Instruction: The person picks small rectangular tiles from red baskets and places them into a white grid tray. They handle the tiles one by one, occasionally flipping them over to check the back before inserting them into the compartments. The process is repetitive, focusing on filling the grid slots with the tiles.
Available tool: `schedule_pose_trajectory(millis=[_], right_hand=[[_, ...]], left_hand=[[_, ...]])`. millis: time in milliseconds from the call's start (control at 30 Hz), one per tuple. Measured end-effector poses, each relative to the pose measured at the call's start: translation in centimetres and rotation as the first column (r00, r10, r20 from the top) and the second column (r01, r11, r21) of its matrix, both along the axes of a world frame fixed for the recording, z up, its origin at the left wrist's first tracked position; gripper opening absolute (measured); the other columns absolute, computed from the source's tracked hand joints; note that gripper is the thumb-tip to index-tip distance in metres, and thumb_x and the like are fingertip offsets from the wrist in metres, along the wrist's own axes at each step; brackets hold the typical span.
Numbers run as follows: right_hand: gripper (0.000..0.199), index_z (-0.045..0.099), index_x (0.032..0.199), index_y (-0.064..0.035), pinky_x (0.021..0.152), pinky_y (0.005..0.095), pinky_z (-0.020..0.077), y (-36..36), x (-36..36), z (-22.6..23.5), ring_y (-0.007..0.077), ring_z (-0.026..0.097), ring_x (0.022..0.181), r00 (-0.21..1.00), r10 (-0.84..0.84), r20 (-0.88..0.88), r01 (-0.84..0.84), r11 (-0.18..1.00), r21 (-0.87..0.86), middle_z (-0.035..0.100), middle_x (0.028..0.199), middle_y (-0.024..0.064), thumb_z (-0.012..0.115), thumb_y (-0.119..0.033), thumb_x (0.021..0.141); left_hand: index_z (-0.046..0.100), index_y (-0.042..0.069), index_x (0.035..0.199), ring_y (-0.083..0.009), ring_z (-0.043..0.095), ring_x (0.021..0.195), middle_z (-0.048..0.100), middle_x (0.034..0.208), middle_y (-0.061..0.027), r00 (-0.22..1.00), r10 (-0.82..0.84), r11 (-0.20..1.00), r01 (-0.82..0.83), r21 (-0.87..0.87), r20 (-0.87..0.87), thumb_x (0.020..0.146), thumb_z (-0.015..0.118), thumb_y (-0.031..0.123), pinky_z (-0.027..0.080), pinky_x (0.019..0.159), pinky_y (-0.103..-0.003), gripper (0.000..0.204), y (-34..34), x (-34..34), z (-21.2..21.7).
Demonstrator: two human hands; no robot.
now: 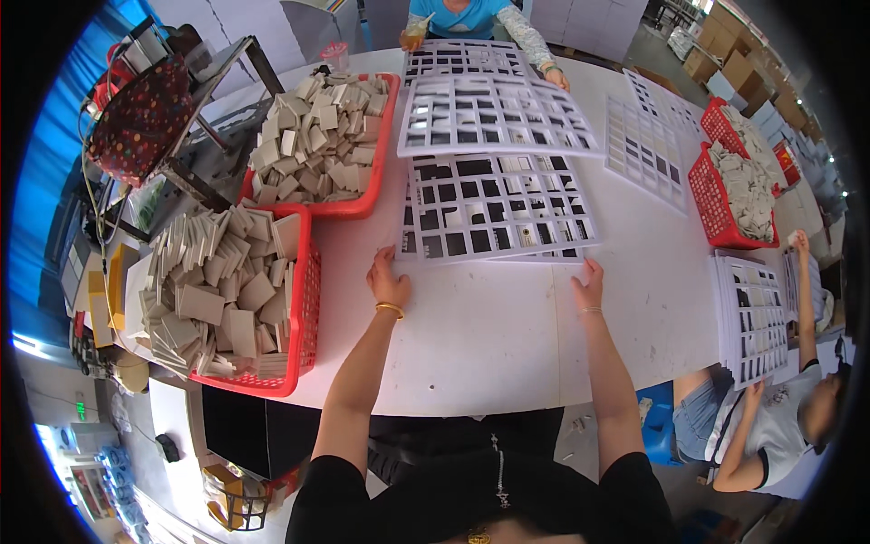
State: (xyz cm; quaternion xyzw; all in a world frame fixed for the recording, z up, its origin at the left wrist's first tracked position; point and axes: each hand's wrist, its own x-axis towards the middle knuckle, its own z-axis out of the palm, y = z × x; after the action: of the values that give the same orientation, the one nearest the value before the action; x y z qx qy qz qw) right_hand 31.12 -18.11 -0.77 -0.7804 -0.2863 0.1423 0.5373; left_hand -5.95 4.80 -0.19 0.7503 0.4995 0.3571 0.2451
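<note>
Stack [497,214] lies on the table [480,363], left hand [390,279] and right hand [589,285] apart at its near corners; whether they grip, I can't tell. A tug could slide the overlapping top sheet [494,116] askew. Left of the stack, baskets [306,317] heaped with tiles [201,304] could spill if bumped; right of it, another basket [711,195] holds pale pieces [745,190].

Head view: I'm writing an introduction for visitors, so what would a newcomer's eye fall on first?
Probably the two red plastic baskets at the left of the white table, heaped with pale, flat, squarish pieces. Next come the overlapping white grid panels toward the table's middle, their openings showing dark and pale patches, with the person's left hand and right hand by the near corners.
</note>
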Motion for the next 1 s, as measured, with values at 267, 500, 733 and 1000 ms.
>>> schedule_pose_trajectory(millis=[267, 500, 733, 1000], right_hand=[[0.06, 0.037, 0.13, -0.0009, 0.106, 0.0344, 0.0328, -0.3, 0.8, -0.5, 0.0271, 0.043, 0.128, 1.0, -0.001, -0.019, 0.001, 1.0, -0.009, 0.047, 0.133, 0.0186, 0.061, 0.0, 0.075], [0.057, 0.041, 0.129, -0.0036, 0.104, 0.0348, 0.035, -2.7, -1.1, -0.3, 0.0235, 0.044, 0.124, 0.998, 0.018, -0.061, -0.019, 1.0, 0.0, 0.048, 0.128, 0.013, 0.059, 0.003, 0.075], [0.035, 0.046, 0.115, 0.0, 0.085, 0.0279, 0.0467, -19.3, -6.2, -1.2, 0.0178, 0.058, 0.1, 0.969, -0.122, -0.214, 0.113, 0.992, -0.056, 0.056, 0.111, 0.0104, 0.054, 0.003, 0.081], [0.037, 0.041, 0.113, 0.0022, 0.079, 0.0252, 0.0474, -24.3, -12.0, 1.8, 0.0177, 0.063, 0.082, 0.987, 0.103, -0.127, -0.127, 0.972, -0.198, 0.062, 0.087, 0.0117, 0.044, 0.008, 0.077]], left_hand=[[0.035, 0.009, 0.127, -0.0278, 0.047, 0.124, 0.056, 0.129, -0.0122, 0.999, -0.014, 0.999, 0.016, -0.049, 0.038, 0.064, 0.055, 0.001, 0.023, 0.105, -0.04, 0.067, 0.2, 0.1, 0.0], [0.036, 0.009, 0.125, -0.0279, 0.05, 0.12, 0.058, 0.127, -0.0089, 0.998, 0.052, 0.98, -0.045, -0.196, 0.032, 0.063, 0.057, 0.002, 0.029, 0.102, -0.04, 0.065, -2.4, -3.1, -0.6], [0.042, 0.009, 0.118, -0.0277, 0.054, 0.11, 0.064, 0.112, -0.0042, 0.996, 0.084, 0.955, -0.081, -0.285, -0.004, 0.064, 0.056, 0.004, 0.033, 0.094, -0.046, 0.056, -17.8, -13.4, 1.8], [0.046, 0.003, 0.106, -0.0269, 0.062, 0.078, 0.065, 0.081, -0.0058, 0.992, -0.056, 0.903, 0.1, -0.418, 0.115, 0.065, 0.05, -0.003, 0.047, 0.077, -0.038, 0.041, -24.1, -14.7, 6.5]])
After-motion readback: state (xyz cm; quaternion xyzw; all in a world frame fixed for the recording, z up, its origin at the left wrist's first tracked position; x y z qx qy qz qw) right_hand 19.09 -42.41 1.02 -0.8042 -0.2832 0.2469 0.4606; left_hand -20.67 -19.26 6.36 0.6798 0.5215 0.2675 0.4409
